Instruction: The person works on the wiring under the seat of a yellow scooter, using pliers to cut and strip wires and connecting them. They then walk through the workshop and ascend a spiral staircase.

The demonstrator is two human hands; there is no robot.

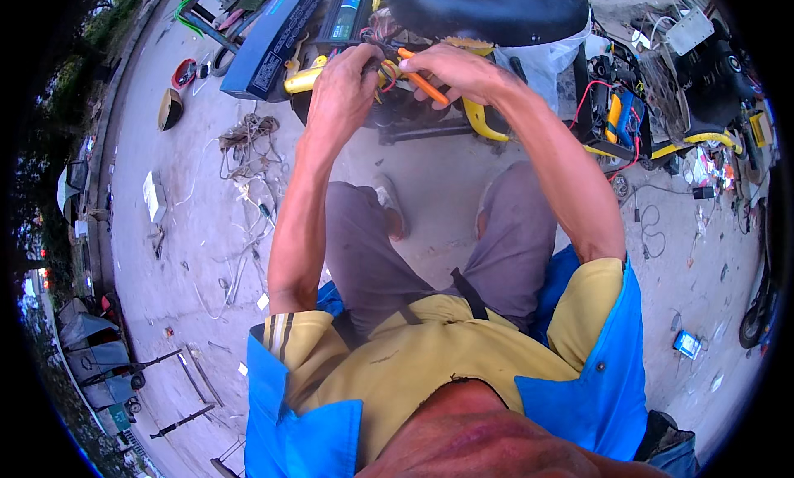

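Note:
My right hand (459,71) is closed around orange-handled pliers (430,90), whose jaws point toward a bundle of thin coloured wires (387,76). Close beside the bundle, my left hand (343,88) has its fingers bent together at the wires; exactly what they pinch is hidden. Both hands work over a vehicle frame with a yellow tube (303,81) and a yellow curved part (484,122). Just beyond my left hand stands a black box with a coloured label (346,19). The black seat (488,13) rises behind my right hand.
A long dark blue carton (269,44) leans at the far left of the frame. To the right, an open tool bin holds a yellow-handled tool (613,118) and red leads (579,104). Tangled cords (248,143) and a red bowl (184,73) lie on the ground leftward.

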